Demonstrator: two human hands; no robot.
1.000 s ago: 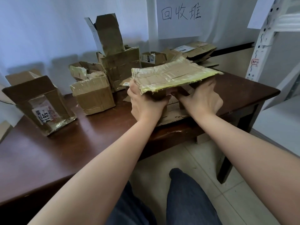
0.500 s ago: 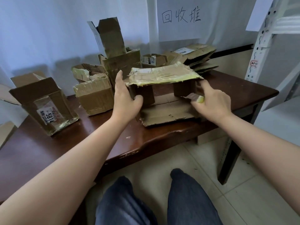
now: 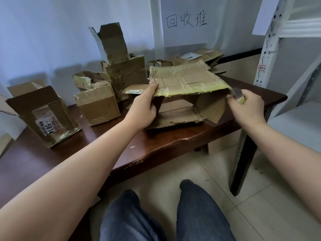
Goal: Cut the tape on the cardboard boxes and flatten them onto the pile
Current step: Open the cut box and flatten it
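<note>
A half-collapsed cardboard box [image 3: 184, 79] with yellowish tape along its front edge lies on the dark wooden table [image 3: 170, 141]. Its open mouth faces me and its flaps are splayed. My left hand [image 3: 145, 105] grips the box's near left corner, thumb on the top panel. My right hand [image 3: 246, 105] holds a small cutter [image 3: 238, 95] with a yellow-green handle and grey blade, right at the box's near right corner. A pile of flattened boxes [image 3: 203, 56] lies at the back of the table under a paper sign [image 3: 185, 21].
Several unflattened boxes stand to the left: a labelled one [image 3: 43, 115], a taped one [image 3: 97, 105] and a tall open one [image 3: 121, 66]. A white metal rack [image 3: 271, 49] stands at the right. My knees show below the table edge.
The box's top panel has lifted and swung right, opening its mouth wider. My left hand shifted from the box's left side to the near left corner. My right hand with the cutter moved right.
</note>
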